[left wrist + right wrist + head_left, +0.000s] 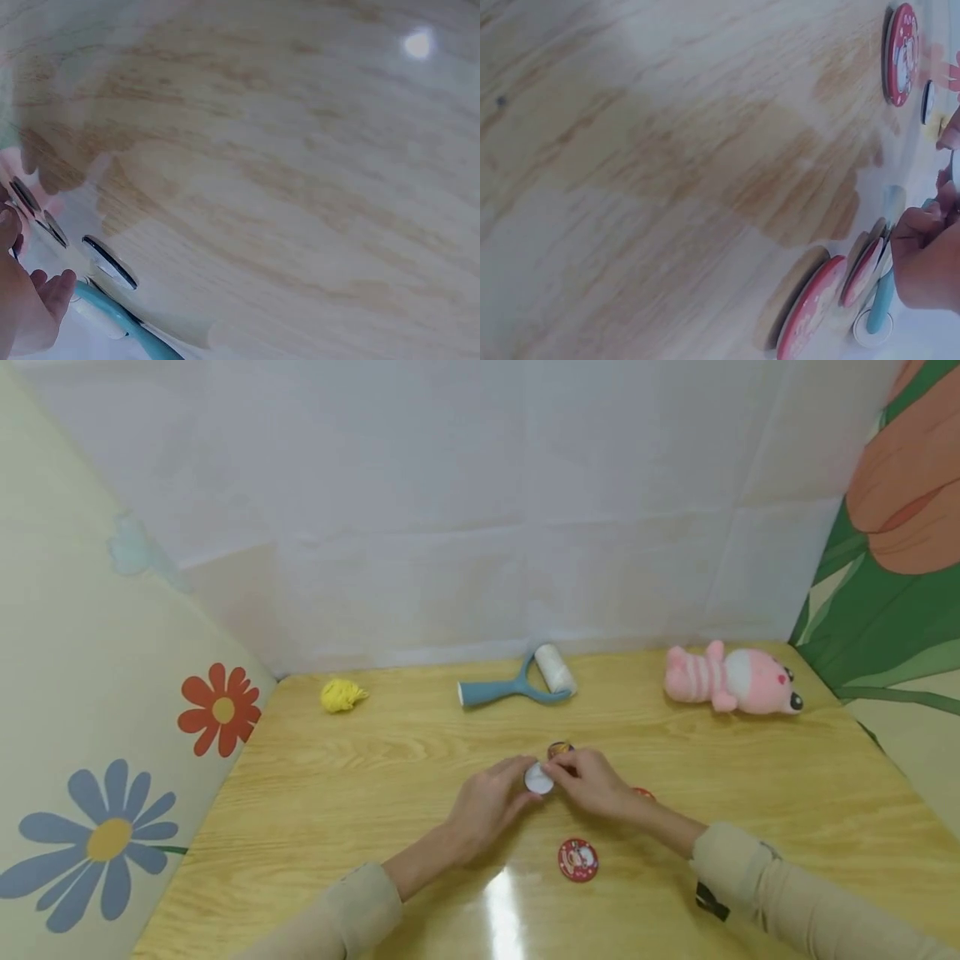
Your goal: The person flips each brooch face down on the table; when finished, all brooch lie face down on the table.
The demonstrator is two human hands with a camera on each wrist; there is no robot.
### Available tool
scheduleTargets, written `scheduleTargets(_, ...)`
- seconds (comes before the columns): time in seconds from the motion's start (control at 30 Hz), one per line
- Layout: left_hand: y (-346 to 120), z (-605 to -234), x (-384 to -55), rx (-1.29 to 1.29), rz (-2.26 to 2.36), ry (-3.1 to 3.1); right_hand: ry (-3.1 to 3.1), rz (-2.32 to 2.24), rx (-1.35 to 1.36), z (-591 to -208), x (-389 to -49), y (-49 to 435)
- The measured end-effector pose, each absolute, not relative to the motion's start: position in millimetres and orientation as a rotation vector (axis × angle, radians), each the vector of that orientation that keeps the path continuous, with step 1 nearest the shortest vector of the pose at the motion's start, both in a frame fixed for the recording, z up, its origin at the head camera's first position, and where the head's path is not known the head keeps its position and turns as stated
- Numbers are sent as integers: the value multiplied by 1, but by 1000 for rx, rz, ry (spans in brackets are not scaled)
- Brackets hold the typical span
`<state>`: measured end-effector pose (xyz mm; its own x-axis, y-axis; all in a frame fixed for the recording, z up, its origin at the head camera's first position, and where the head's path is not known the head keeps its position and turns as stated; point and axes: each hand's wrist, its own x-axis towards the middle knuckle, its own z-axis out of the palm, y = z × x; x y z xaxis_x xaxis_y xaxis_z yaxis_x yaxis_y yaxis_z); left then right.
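Between both hands is a small round badge (538, 778), its plain white face turned up. My left hand (483, 806) holds it by its left edge, index finger above and thumb below. From the other side, the thumb and bent index finger of my right hand (594, 783) pinch at its right edge. Just behind the right fingertips lies a dark, gold-patterned round badge (560, 749). Nearer the front is a red badge (577, 860) with a cartoon picture. Another red badge (643, 793) is mostly hidden by the right forearm.
At the back of the wooden table (315, 827) lie a yellow ball of yarn (341, 696), a blue-handled tool with a white roller (517, 685) and a pink plush toy (731, 679). A white cloth backdrop (450, 510) closes off the rear; flower-printed panels flank the sides.
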<state>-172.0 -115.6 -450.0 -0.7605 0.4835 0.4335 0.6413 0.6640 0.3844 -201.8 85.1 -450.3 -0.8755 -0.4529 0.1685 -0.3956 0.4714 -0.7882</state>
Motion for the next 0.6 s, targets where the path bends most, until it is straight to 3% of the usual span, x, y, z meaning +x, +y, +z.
scheduleTargets(0.2,-120,-449,-176,-882,-776,-2624,2659,-1442,-831,-454,-203,83)
scheduleTargets(0.6,-129,-450,-189,-826,-648,-2696,2812,-925,-1258,-447,-213,87)
